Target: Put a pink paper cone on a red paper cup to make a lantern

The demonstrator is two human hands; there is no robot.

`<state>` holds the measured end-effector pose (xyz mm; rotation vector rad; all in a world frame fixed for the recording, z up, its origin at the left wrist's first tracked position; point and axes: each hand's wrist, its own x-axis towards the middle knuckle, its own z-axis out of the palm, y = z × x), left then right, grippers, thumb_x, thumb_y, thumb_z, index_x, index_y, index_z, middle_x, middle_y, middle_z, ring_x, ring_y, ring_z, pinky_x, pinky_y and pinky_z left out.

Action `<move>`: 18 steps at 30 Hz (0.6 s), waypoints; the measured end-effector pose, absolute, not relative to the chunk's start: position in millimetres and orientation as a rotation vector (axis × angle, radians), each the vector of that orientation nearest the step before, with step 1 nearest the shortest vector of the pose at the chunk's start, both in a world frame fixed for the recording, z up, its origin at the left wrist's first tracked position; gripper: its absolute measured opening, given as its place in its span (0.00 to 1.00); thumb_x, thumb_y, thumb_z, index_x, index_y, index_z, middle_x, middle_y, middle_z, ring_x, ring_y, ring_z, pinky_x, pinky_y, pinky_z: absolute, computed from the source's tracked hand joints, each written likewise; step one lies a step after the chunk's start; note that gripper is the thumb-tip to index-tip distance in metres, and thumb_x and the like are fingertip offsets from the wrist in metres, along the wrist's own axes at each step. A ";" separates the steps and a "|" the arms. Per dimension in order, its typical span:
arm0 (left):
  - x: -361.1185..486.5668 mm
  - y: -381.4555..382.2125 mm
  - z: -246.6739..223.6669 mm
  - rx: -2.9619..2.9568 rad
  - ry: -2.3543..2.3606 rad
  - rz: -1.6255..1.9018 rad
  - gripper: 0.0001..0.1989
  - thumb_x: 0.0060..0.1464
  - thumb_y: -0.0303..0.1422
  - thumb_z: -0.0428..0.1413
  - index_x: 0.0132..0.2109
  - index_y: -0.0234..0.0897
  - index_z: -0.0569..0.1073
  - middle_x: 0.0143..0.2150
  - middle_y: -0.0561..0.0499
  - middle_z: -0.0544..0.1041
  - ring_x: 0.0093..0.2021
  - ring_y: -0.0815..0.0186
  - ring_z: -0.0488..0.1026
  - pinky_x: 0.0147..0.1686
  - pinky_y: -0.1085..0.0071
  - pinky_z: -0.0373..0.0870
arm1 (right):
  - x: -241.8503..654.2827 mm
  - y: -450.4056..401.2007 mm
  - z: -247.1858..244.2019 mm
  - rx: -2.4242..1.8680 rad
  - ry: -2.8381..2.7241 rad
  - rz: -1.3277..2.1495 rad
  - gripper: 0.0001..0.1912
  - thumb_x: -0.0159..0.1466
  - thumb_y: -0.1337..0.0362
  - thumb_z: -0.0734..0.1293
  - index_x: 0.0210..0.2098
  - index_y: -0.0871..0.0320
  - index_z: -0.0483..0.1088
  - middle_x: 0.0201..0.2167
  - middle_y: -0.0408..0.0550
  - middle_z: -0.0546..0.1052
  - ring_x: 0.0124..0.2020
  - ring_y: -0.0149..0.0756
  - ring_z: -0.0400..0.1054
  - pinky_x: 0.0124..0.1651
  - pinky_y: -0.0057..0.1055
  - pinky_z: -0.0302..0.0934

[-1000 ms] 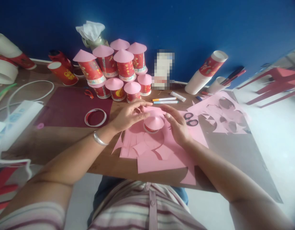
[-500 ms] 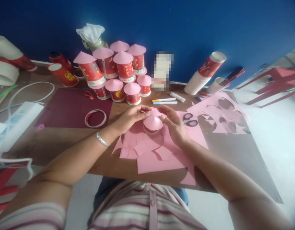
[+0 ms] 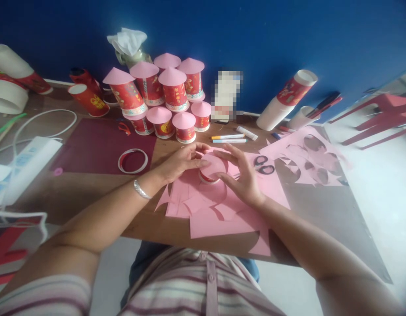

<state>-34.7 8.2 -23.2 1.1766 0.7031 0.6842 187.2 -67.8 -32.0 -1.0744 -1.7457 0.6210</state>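
Observation:
A pink paper cone sits between my two hands, over a short red paper cup piece whose lower rim peeks out. My left hand pinches the cone's left edge, thumb on top and fingers behind. From the other side, my right hand curves round the cone, its thumb at the near edge and its fingers at the far edge. Pink paper sheets and offcuts lie underneath. Black-handled scissors rest just right of my right hand.
Several red cups with pink cone roofs stand stacked at the back. Markers and a glue stick lie behind my hands. A cut paper ring is at left, stacked cups at back right, and a white power strip far left.
The cone now tips and looks flatter, its peak no longer facing up as before. My right thumb has moved down to its near edge, and the right fingers have spread wider.

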 end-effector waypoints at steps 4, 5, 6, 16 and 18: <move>-35.1 10.7 -24.5 1.178 0.702 0.665 0.27 0.47 0.37 0.74 0.53 0.38 0.76 0.53 0.47 0.72 0.49 0.64 0.69 0.50 0.68 0.66 | 187.0 -68.7 -29.6 -1.091 -1.762 0.613 0.39 0.67 0.55 0.75 0.72 0.45 0.56 0.61 0.52 0.79 0.66 0.52 0.72 0.70 0.60 0.64; -35.2 11.0 -24.3 1.177 0.703 0.663 0.27 0.47 0.37 0.74 0.53 0.38 0.76 0.54 0.47 0.72 0.49 0.64 0.69 0.50 0.68 0.65 | 186.9 -68.7 -29.4 -1.097 -1.760 0.613 0.39 0.67 0.55 0.75 0.72 0.46 0.56 0.61 0.52 0.80 0.66 0.52 0.72 0.70 0.60 0.63; -35.5 11.2 -24.0 1.175 0.702 0.662 0.27 0.47 0.38 0.74 0.53 0.39 0.76 0.54 0.47 0.72 0.49 0.63 0.69 0.50 0.67 0.65 | 186.9 -68.7 -29.3 -1.101 -1.758 0.615 0.39 0.67 0.55 0.75 0.72 0.46 0.56 0.60 0.52 0.80 0.66 0.52 0.72 0.70 0.60 0.63; -39.9 13.5 -27.7 1.284 0.698 0.605 0.30 0.46 0.35 0.74 0.56 0.44 0.77 0.58 0.47 0.72 0.56 0.59 0.67 0.57 0.62 0.63 | 186.0 -69.4 -29.0 -1.134 -1.744 0.621 0.39 0.67 0.56 0.76 0.71 0.47 0.58 0.60 0.52 0.80 0.65 0.50 0.72 0.69 0.58 0.64; -39.8 13.6 -27.9 1.294 0.711 0.601 0.30 0.46 0.35 0.74 0.56 0.44 0.77 0.59 0.47 0.72 0.57 0.59 0.67 0.58 0.61 0.62 | 185.9 -69.5 -28.2 -1.140 -1.741 0.619 0.38 0.66 0.56 0.76 0.71 0.47 0.59 0.60 0.52 0.80 0.65 0.50 0.72 0.70 0.57 0.63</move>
